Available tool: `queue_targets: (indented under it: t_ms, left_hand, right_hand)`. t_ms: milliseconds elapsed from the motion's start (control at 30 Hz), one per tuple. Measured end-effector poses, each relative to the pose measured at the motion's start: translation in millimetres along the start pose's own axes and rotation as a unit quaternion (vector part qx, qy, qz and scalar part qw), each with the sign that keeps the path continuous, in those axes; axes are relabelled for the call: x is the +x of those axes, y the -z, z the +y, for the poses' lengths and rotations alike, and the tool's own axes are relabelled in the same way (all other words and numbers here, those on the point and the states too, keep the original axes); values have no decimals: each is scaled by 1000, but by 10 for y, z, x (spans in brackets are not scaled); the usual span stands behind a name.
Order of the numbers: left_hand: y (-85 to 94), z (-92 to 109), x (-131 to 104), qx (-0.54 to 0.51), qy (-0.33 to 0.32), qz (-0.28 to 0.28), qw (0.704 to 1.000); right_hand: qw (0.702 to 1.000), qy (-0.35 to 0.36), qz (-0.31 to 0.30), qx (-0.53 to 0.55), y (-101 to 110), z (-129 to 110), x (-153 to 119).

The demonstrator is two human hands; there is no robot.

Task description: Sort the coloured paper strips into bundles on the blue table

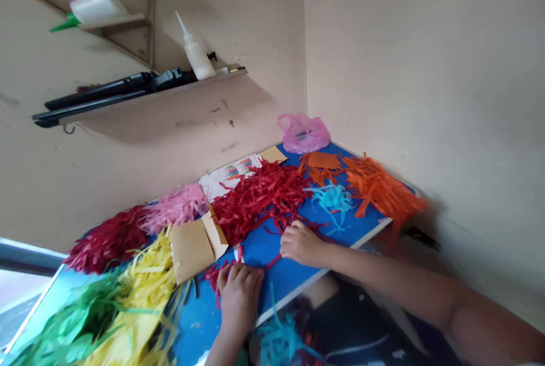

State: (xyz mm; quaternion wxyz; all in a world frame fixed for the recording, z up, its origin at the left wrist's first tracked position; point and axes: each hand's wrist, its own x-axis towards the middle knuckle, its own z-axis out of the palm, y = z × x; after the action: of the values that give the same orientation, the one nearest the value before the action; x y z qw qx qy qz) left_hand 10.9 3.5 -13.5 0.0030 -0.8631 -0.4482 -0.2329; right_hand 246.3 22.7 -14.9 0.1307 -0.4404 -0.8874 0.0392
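Note:
Over the blue table, my left hand (240, 292) rests near the front edge, its fingers curled on a small bunch of dark pink paper strips (213, 276). To its right, my right hand (301, 244) has its fingers bent together just below the big red heap of shredded paper (259, 196). A thin red strip (273, 262) runs between the two hands, and its ends disappear under the fingers. The brown envelope (191, 249) lies left of my hands, beside yellow strips (149, 269).
Blue strips (332, 198) and orange strips (378, 187) lie to the right, with a pink plastic bag (303, 133) at the back corner. Pink, maroon and green heaps cover the left side. A wall shelf (140, 93) holds a glue bottle (198, 57).

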Motion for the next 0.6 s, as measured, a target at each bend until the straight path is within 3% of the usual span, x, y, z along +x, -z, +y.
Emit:
queue_targets:
  t_ms: [133,367,433,600]
  left_hand:
    - [22,-29,-17,-10,83,-60,995]
    - [116,194,206,67,130,-104,984]
    - [124,207,214,66,116,-99,986]
    - [79,133,79,68,6,-59,996]
  right_hand:
    - [998,-46,-19,25,113,36,29]
    - [992,-102,-68,13,199,-57,330]
    - [995,-72,-69,8,209,-47,353]
    - [997,48,-44,-39,243,-54,253]
